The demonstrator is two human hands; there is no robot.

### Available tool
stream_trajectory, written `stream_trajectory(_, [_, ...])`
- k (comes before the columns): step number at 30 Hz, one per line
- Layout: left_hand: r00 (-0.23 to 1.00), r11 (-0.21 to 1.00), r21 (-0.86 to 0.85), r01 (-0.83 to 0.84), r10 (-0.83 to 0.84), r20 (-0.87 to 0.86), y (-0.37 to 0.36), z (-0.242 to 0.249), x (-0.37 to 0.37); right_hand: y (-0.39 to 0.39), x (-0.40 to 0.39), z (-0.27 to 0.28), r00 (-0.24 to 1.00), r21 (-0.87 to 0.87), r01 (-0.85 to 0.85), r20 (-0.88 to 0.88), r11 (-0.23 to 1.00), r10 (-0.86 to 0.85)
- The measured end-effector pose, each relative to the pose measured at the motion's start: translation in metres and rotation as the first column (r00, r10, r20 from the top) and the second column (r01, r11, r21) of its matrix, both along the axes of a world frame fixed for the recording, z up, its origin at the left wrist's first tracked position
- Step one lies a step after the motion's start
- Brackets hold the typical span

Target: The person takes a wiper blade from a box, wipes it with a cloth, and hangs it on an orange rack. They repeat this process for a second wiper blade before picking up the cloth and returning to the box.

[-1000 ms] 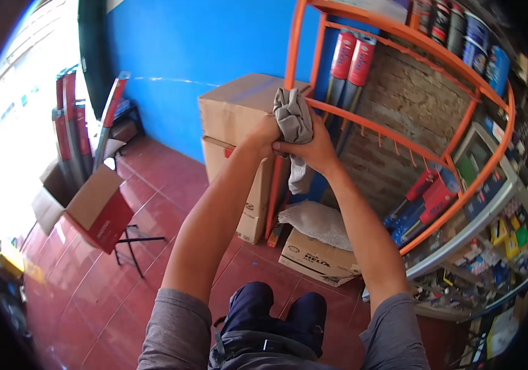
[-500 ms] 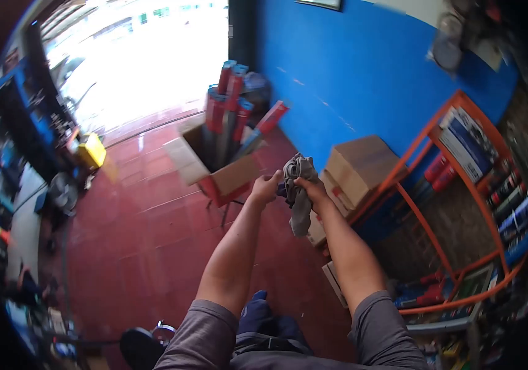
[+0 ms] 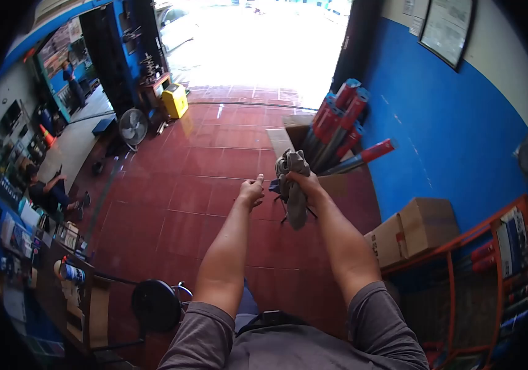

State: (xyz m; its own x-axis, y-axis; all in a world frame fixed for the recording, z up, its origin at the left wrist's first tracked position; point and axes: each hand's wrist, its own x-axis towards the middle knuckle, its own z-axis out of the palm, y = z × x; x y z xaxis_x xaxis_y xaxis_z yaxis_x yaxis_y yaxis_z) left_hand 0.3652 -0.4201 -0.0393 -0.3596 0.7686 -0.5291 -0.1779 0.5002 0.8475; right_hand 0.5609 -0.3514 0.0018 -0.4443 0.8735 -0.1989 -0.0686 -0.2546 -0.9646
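A crumpled grey-brown cloth (image 3: 296, 206) hangs from my right hand (image 3: 306, 184), whose fingers are wrapped round it. The cloth is bunched at the top and a longer end droops below. To its left is my left hand (image 3: 251, 190), apart from the cloth, with its fingers curled in and the thumb up; whether anything small is inside cannot be made out. Beyond the hands, an open cardboard box (image 3: 279, 143) holds several red and grey tubes (image 3: 345, 117), one leaning out to the right.
Cardboard boxes (image 3: 429, 226) and an orange rack (image 3: 452, 296) stand at the right by a blue wall (image 3: 455, 135). A round black stool (image 3: 155, 304) is at lower left. Fan (image 3: 133, 126) and yellow container (image 3: 175, 100) stand further off. One person sits at left, another stands beyond.
The view has swung left, so the tubes, boxes and rack appear further right, and the seated person has come into view. My left hand has moved away from the cloth.
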Motion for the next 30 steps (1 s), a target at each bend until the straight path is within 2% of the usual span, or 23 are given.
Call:
stream_trajectory(3, [0.998, 0.998, -0.005, -0.058, 0.058, 0.003, 0.022, 0.001, -0.067, 0.032, -0.069, 0.002, 0.999, -0.050, -0.023, 0.041, 0.998, 0.025])
stream_trajectory(6, [0.996, 0.996, -0.001, -0.085, 0.085, 0.001, 0.058, 0.003, -0.139, 0.081, -0.145, -0.011, 0.996, 0.018, -0.060, 0.071, 0.998, 0.059])
stream_trajectory(9, [0.997, 0.997, -0.012, -0.073, 0.073, -0.012, 0.097, 0.011, -0.207, 0.117, -0.208, -0.008, 0.998, -0.012, -0.060, 0.031, 0.998, 0.060])
stream_trajectory(14, [0.999, 0.999, -0.031, -0.035, 0.034, -0.022, 0.169, 0.006, -0.275, 0.186, -0.278, -0.025, 0.998, 0.029, -0.010, 0.056, 1.000, 0.009])
stream_trajectory(17, [0.998, 0.999, -0.038, -0.015, 0.013, -0.057, 0.225, -0.005, -0.297, 0.229, -0.303, -0.024, 0.998, -0.061, 0.002, 0.069, 0.998, 0.002])
stream_trajectory(21, [0.994, 0.996, -0.011, 0.084, -0.085, -0.069, 0.309, -0.011, -0.312, 0.305, -0.325, -0.044, 0.997, -0.044, 0.064, 0.046, 0.997, -0.062])
stream_trajectory(22, [0.990, 0.993, 0.000, 0.121, -0.121, -0.068, 0.333, -0.013, -0.314, 0.323, -0.328, -0.049, 0.997, -0.085, 0.079, 0.001, 0.993, -0.079])
stream_trajectory(23, [0.985, 0.988, 0.005, 0.152, -0.152, -0.078, 0.359, -0.013, -0.315, 0.344, -0.329, -0.050, 0.994, -0.121, 0.096, -0.047, 0.988, -0.102])
stream_trajectory(30, [0.943, 0.948, -0.042, 0.314, -0.317, -0.099, 0.513, -0.032, -0.298, 0.447, -0.313, -0.053, 0.946, -0.172, 0.301, -0.068, 0.938, -0.316])
